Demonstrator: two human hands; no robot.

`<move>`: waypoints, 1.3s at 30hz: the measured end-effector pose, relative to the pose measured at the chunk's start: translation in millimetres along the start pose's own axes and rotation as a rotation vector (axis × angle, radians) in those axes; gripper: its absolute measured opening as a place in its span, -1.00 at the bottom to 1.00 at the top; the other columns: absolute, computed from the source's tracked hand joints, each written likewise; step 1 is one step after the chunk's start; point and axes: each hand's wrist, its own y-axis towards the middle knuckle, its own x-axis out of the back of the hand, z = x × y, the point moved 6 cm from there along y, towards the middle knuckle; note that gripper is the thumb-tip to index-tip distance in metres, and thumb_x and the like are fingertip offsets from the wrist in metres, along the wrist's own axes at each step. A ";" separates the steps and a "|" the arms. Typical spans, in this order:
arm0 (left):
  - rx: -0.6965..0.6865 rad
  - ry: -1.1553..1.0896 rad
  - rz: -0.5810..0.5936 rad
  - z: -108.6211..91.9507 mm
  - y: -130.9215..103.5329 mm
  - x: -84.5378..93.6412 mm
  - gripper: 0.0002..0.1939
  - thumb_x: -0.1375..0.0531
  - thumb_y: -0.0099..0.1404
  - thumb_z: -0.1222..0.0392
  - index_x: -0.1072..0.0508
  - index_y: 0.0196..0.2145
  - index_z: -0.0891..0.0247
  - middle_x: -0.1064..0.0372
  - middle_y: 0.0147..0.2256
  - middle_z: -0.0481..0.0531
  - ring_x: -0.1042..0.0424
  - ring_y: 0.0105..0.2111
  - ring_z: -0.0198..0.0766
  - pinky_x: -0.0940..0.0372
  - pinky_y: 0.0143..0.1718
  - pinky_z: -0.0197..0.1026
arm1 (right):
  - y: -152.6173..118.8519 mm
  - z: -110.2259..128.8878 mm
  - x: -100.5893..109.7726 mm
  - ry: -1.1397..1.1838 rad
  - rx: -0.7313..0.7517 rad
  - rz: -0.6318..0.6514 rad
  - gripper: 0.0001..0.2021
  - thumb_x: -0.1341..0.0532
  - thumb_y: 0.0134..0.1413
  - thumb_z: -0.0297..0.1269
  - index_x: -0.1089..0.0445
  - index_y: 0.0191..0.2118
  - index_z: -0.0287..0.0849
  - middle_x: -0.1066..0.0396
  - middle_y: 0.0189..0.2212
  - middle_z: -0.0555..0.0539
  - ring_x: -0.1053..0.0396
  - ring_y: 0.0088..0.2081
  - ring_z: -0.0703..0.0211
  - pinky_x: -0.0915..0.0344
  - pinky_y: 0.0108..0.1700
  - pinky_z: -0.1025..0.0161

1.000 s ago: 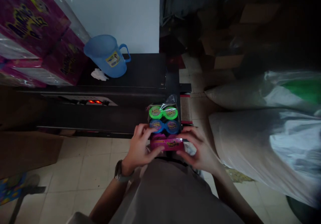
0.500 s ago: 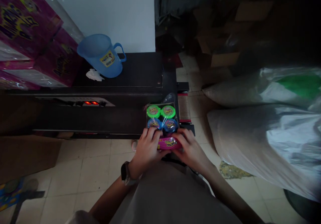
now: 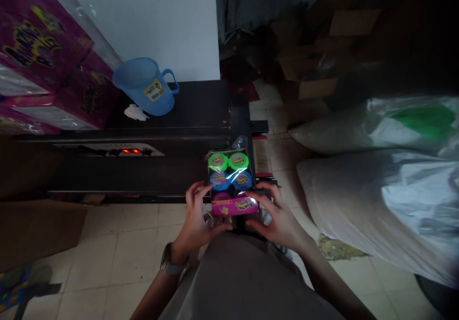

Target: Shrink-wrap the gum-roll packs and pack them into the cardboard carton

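A box of round green and blue containers point(image 3: 229, 181), under shiny clear film, lies at the right end of the black machine. Its pink printed front faces me. My left hand point(image 3: 201, 217) is at the box's left side, fingers apart and curved, the fingertips close to its edge. My right hand point(image 3: 274, 215) is at the right side with fingers spread, the fingertips at the box's right edge. Neither hand is closed round the box. Loose clear film point(image 3: 240, 142) sticks up behind it.
A blue plastic jug point(image 3: 148, 88) and a crumpled white piece point(image 3: 135, 112) stand on the black machine point(image 3: 201, 104), left of the box. Pink cartons point(image 3: 39, 38) are stacked at the far left. Large sacks point(image 3: 344, 191) lie on the right, with open cardboard boxes point(image 3: 317, 88) behind.
Both hands have loosened from the box's front and spread apart, the left one moving further left. More of the pink front now shows. The view has shifted slightly.
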 end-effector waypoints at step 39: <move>-0.110 0.190 0.005 -4.4 2.7 -3.2 -0.58 -0.30 0.14 0.27 -0.24 -0.09 0.25 -0.19 -0.10 0.14 -0.24 -0.12 -0.11 -0.27 -0.14 -0.11 | 9.2 6.2 -26.5 0.176 0.016 -0.101 -0.52 -0.25 0.05 -0.49 -0.11 0.06 -0.13 0.10 0.26 -0.29 0.06 0.30 -0.26 -0.19 0.19 -0.29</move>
